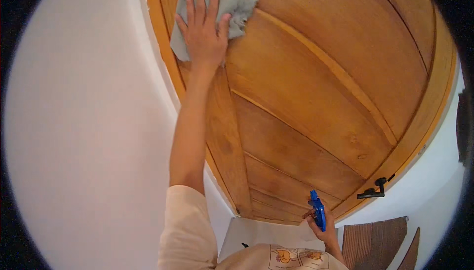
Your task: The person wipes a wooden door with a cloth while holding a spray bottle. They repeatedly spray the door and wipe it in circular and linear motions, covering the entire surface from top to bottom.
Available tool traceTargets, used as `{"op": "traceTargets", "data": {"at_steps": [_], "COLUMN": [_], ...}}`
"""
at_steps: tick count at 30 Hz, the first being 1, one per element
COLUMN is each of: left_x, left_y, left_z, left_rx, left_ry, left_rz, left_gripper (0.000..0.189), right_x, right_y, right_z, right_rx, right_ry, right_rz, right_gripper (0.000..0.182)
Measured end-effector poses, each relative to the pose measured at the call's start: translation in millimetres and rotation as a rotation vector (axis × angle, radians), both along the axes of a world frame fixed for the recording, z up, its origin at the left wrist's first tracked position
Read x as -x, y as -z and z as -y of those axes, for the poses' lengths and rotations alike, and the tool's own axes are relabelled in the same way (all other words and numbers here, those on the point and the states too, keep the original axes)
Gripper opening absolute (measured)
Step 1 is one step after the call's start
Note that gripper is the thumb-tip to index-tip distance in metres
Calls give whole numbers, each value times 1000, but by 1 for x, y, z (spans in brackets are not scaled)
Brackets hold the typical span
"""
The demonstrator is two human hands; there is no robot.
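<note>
My left hand [205, 33] lies flat with spread fingers on a folded grey cloth [237, 3], pressing it against the upper left part of a brown wooden door [296, 81]. The cloth's right edge is crumpled. Low on the right, my right hand [326, 229] is closed around the blue trigger head of a spray bottle [318, 212], in front of the door's lower panels. The lower part of the bottle cannot be made out.
A black door handle [372, 193] sticks out at the door's lower right edge. A white wall [89, 121] fills the left side, beside the wooden door frame [163, 40]. Brown ribbed panels [374, 242] show at the bottom right.
</note>
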State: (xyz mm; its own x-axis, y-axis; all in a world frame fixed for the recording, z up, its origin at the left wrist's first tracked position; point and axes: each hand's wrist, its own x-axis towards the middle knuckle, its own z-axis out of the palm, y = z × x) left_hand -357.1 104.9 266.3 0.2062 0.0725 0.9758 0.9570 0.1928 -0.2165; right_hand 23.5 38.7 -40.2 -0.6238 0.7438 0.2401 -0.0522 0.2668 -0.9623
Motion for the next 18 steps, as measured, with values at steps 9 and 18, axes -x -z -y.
{"op": "traceTargets", "data": {"at_steps": [9, 18], "left_x": [-10, 10], "left_y": [248, 97], "left_z": [21, 57], "left_rx": [253, 205], "left_ry": [22, -35], "left_rz": [518, 244], "left_gripper": [56, 49], "right_x": [20, 60], "right_y": [34, 24], "right_z": [-15, 10], "right_rx": [-2, -211], "right_ry": [-15, -67], "right_rz": [53, -177], "right_gripper": [58, 47]}}
